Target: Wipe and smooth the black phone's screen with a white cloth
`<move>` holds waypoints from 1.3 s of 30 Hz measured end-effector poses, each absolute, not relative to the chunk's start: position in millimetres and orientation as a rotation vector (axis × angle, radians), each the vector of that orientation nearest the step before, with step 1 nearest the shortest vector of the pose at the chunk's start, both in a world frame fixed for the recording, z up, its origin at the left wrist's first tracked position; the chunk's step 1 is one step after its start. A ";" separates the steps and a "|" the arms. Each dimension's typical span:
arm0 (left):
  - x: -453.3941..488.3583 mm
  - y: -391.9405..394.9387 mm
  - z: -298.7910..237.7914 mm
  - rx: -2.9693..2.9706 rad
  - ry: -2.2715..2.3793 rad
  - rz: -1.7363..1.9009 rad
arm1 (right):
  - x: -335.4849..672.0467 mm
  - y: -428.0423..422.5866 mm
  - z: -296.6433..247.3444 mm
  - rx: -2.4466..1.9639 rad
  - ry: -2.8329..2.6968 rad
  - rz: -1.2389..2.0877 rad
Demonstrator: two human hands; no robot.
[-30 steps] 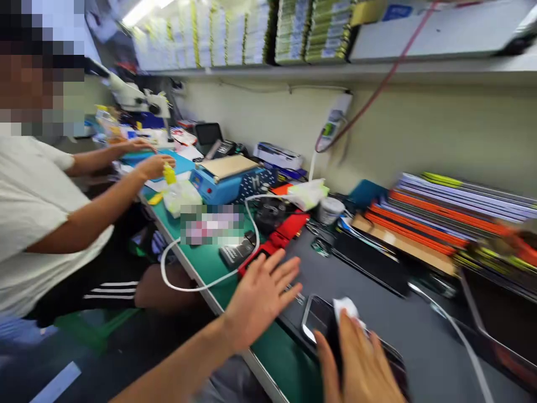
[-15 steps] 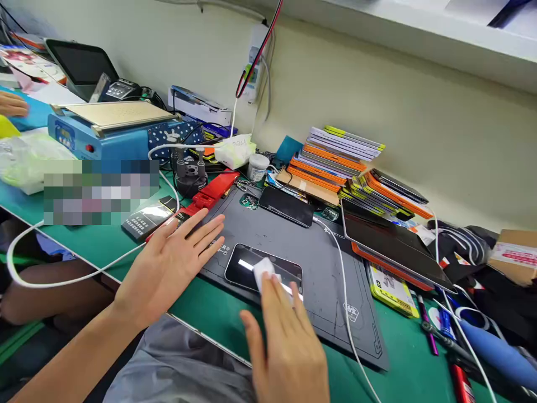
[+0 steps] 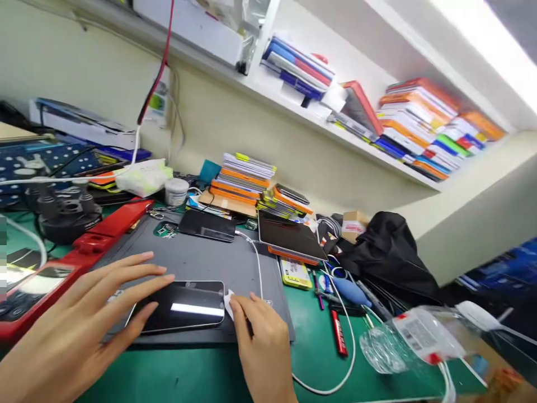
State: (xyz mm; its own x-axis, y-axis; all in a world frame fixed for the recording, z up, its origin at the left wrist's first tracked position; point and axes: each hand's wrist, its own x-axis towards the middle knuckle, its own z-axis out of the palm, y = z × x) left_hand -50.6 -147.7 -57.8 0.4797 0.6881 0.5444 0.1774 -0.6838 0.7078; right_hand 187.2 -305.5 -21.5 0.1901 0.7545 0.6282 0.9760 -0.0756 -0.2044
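Note:
A smartphone with a dark, shiny screen lies face up on the grey work mat, a bright light strip reflected in it. My left hand reaches over its left end, fingers stretched and spread, the thumb near the phone's lower left part. Whether those fingertips press on the phone I cannot tell. My right hand is closed at the phone's right end, pinching a small white wipe against or beside that edge. Most of the wipe is hidden by the fingers.
Farther back on the mat lies a second black phone beside a white cable. A tablet-like dark panel rests on stacked boxes. To the right are a red tube, a blue air blower and a clear bottle; a red holder stands left.
The view has swung right. My right hand has gone from resting flat on the wipe over the screen to pinching it at the phone's right end. My left hand has turned over, palm down, above the phone.

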 end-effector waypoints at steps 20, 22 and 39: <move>-39.2 -148.6 -45.1 2.557 0.747 0.813 | 201.8 -286.9 0.0 -1.841 -1.920 -0.195; -39.4 -148.1 -46.8 2.580 0.740 0.806 | 206.8 -288.7 -1.3 -1.793 -2.051 -0.257; -38.6 -144.6 -45.6 2.675 0.731 0.763 | 217.2 -299.8 -12.8 -1.496 -2.332 -0.520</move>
